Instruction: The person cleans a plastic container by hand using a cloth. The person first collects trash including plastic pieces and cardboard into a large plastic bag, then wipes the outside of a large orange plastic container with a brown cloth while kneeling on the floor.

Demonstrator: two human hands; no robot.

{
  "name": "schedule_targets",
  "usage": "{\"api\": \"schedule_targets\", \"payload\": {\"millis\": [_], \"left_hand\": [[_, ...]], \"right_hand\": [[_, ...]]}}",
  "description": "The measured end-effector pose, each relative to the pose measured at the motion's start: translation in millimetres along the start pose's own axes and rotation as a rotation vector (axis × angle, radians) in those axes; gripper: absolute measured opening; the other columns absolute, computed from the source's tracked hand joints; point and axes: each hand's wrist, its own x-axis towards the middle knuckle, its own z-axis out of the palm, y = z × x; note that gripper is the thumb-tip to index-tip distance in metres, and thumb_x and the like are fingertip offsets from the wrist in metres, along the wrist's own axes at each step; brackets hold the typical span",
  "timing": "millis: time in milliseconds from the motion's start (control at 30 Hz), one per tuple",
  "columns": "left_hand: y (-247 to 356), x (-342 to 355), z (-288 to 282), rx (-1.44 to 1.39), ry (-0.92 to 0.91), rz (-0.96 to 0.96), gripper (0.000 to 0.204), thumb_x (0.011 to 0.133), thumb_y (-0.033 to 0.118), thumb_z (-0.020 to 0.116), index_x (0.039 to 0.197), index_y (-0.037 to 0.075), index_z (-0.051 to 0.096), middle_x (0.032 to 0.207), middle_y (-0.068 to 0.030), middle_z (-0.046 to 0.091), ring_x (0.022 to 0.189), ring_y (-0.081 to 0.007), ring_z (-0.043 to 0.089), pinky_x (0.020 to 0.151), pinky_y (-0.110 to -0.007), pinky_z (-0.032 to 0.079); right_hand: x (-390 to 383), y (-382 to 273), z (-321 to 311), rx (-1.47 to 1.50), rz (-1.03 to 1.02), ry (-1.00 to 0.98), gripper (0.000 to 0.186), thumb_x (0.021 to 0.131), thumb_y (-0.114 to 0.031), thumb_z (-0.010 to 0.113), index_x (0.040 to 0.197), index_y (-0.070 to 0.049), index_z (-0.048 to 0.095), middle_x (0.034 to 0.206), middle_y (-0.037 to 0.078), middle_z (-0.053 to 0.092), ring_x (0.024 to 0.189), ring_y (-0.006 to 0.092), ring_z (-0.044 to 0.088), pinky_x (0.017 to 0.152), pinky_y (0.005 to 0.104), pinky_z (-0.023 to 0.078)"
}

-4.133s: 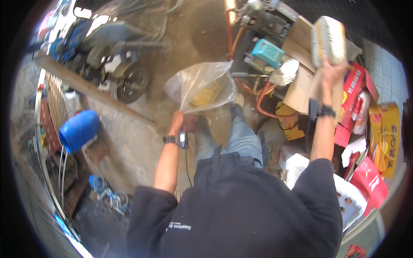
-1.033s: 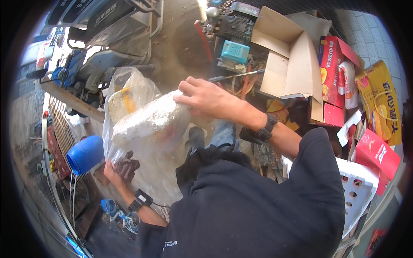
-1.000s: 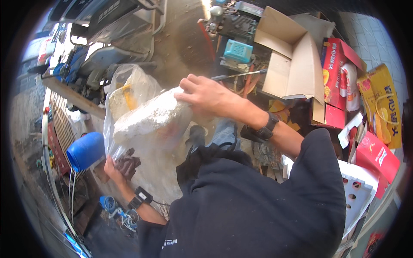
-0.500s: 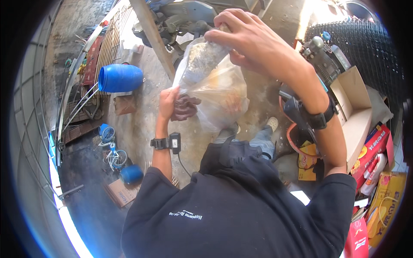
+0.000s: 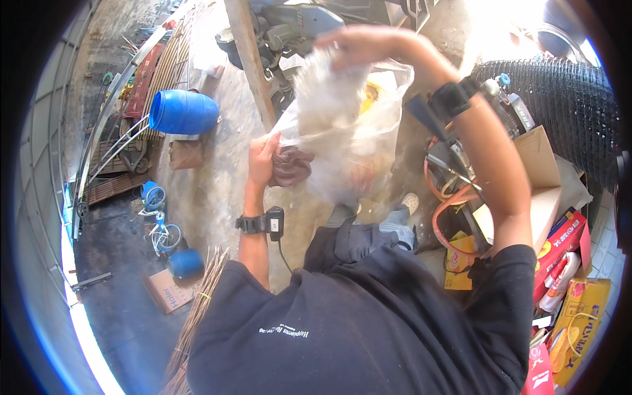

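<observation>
My left hand (image 5: 262, 157) is closed on the gathered rim of a translucent plastic bag (image 5: 375, 141). A brown cloth (image 5: 291, 166) hangs bunched against its fingers; whether they grip it too is unclear. Above the bag's mouth, my right hand (image 5: 355, 47) is smeared by motion, its fingers bent round the top of a pale, fuzzy-looking bundle (image 5: 329, 95). That bundle is too blurred to name and its lower end overlaps the bag. Something yellow (image 5: 372, 95) shows through the plastic.
A wooden post (image 5: 250, 62) rises just beyond the bag, with a scooter (image 5: 299, 20) behind it. To the left lie a blue barrel (image 5: 183, 112) and a small bicycle (image 5: 164, 236). Open cardboard box (image 5: 536, 158), orange hose (image 5: 440, 227) and black mesh roll (image 5: 559, 99) crowd the right.
The right hand has swept the pale bundle slightly up and right, and it is now blurred. The bag has opened wider to the right. The left hand keeps its hold on the bag.
</observation>
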Motion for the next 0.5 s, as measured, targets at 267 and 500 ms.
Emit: {"api": "schedule_targets", "payload": {"millis": [267, 500], "left_hand": [[-9.0, 22.3, 26.6, -0.247, 0.205, 0.024, 0.036, 0.098, 0.020, 0.049, 0.065, 0.006, 0.046, 0.064, 0.0046, 0.043, 0.059, -0.0064, 0.037, 0.053, -0.025, 0.029], [9.0, 15.0, 62.4, -0.180, 0.199, 0.082, 0.029, 0.098, 0.018, 0.052, 0.071, 0.006, 0.056, 0.064, 0.0079, 0.042, 0.059, -0.0046, 0.036, 0.052, -0.025, 0.028]], "right_hand": [[-37.2, 38.4, 174.6, -0.032, 0.197, 0.184, 0.053, 0.086, -0.025, 0.061, 0.131, -0.004, 0.043, 0.116, 0.027, 0.053, 0.097, 0.0434, 0.059, 0.084, 0.0491, 0.049], [-34.2, 7.9, 262.6, 0.074, 0.499, 0.344, 0.054, 0.089, -0.030, 0.060, 0.130, 0.000, 0.043, 0.122, 0.027, 0.050, 0.108, 0.0429, 0.054, 0.090, 0.0500, 0.046]]}}
